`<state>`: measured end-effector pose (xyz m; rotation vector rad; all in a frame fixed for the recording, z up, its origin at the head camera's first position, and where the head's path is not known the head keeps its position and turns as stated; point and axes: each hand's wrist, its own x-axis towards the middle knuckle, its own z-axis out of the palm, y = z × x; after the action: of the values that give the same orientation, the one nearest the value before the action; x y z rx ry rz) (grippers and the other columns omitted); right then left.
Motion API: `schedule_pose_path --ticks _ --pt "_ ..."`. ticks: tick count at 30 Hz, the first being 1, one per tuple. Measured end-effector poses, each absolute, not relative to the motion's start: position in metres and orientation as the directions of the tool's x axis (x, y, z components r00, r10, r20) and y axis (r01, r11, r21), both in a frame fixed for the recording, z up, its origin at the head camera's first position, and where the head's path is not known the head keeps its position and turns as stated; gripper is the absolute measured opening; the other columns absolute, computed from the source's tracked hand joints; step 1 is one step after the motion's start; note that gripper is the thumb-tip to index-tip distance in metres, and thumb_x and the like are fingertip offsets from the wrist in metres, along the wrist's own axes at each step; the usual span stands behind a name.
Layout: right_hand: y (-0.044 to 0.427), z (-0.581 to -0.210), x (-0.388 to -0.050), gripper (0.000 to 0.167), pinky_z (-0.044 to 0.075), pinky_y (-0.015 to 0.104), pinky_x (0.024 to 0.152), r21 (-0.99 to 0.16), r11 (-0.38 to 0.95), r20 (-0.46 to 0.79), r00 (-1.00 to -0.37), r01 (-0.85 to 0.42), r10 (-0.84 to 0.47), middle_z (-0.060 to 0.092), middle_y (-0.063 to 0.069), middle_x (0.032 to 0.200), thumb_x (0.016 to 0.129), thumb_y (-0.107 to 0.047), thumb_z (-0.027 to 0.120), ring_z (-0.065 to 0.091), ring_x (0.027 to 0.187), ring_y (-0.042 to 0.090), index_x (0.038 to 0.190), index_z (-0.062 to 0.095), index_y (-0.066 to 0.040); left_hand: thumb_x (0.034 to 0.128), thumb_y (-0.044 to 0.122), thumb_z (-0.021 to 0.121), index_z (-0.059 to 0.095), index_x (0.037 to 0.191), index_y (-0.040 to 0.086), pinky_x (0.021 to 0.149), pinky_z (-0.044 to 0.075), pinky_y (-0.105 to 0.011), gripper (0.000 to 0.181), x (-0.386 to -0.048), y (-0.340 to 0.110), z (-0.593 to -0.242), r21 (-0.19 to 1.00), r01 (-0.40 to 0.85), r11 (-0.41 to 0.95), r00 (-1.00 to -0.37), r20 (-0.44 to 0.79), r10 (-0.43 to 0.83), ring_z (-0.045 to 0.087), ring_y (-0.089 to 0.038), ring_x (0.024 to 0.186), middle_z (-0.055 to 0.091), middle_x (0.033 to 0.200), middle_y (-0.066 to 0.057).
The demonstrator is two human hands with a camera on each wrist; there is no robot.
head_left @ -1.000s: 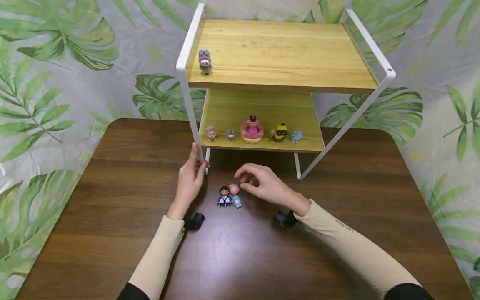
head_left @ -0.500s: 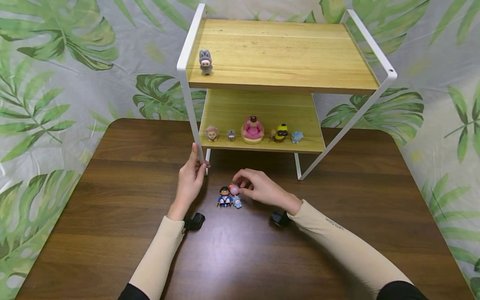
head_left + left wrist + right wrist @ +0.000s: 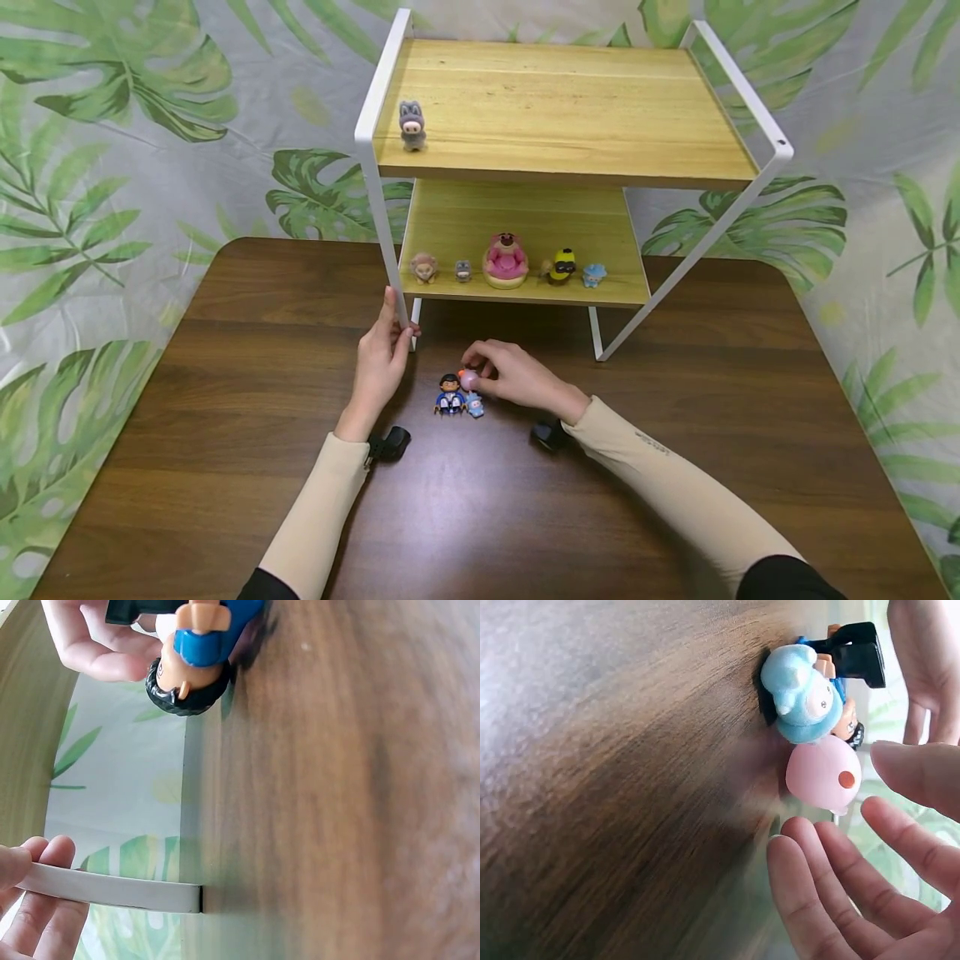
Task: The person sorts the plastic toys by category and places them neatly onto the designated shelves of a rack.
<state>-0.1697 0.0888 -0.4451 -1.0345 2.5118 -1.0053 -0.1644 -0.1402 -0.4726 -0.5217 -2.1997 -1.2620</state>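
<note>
My left hand (image 3: 381,358) grips the white front left leg (image 3: 142,892) of the shelf, thumb and fingers on either side of it in the left wrist view. My right hand (image 3: 517,375) is just to the right of a round pink toy (image 3: 817,769). Its fingers are loosely bent around the toy, with gaps visible in the right wrist view. Against the pink toy lies a small light blue furry figure (image 3: 799,690). To their left is a toy man (image 3: 450,396) with black hair and a blue jacket.
The two-tier wooden shelf (image 3: 570,108) stands behind the hands on the brown table (image 3: 247,350). A grey rabbit-eared figure (image 3: 412,127) is on its top board. Several figures line the lower board, including a pink bear (image 3: 506,260) and a yellow one (image 3: 562,265).
My right hand has moved slightly left, bringing thumb and fingers closer around the pink toy. The left hand stays on the shelf leg, and the toys have not visibly moved.
</note>
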Motion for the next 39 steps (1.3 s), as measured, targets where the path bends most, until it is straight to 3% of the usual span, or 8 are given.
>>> schedule_pose_path --ticks 13,29,39 --pt "0.08 -0.448 -0.171 0.024 0.048 0.024 0.068 -0.626 0.592 -0.031 -0.741 -0.508 -0.67 0.059 0.002 0.093 0.088 -0.016 0.07 0.056 0.075 0.009 0.11 0.064 -0.008 0.0889 -0.014 0.056 0.004 0.147 0.056 0.064 0.055 -0.041 0.105 -0.165 -0.14 -0.473 0.665 0.564 0.49 -0.782 0.62 0.058 0.065 -0.029 0.075 0.062 0.085 -0.019" --pt "0.085 -0.448 -0.17 0.021 0.048 0.023 0.069 -0.645 0.54 0.039 -0.729 -0.54 -0.683 0.058 0.004 0.093 0.087 -0.008 0.067 0.056 0.079 0.014 0.108 0.065 -0.007 0.0884 -0.015 0.056 0.006 0.147 0.056 0.064 0.055 -0.041 0.105 -0.165 -0.139 -0.474 0.661 0.573 0.484 -0.774 0.63 0.055 0.065 -0.03 0.075 0.062 0.085 -0.019" --pt "0.092 -0.442 -0.167 0.02 0.051 0.023 0.069 -0.732 0.451 0.096 -0.733 -0.511 -0.674 0.059 0.002 0.093 0.087 -0.004 0.064 0.057 0.08 0.012 0.106 0.064 -0.007 0.0897 -0.013 0.055 0.005 0.147 0.055 0.063 0.055 -0.041 0.103 -0.164 -0.14 -0.473 0.659 0.571 0.49 -0.776 0.629 0.057 0.065 -0.029 0.076 0.062 0.086 -0.019"
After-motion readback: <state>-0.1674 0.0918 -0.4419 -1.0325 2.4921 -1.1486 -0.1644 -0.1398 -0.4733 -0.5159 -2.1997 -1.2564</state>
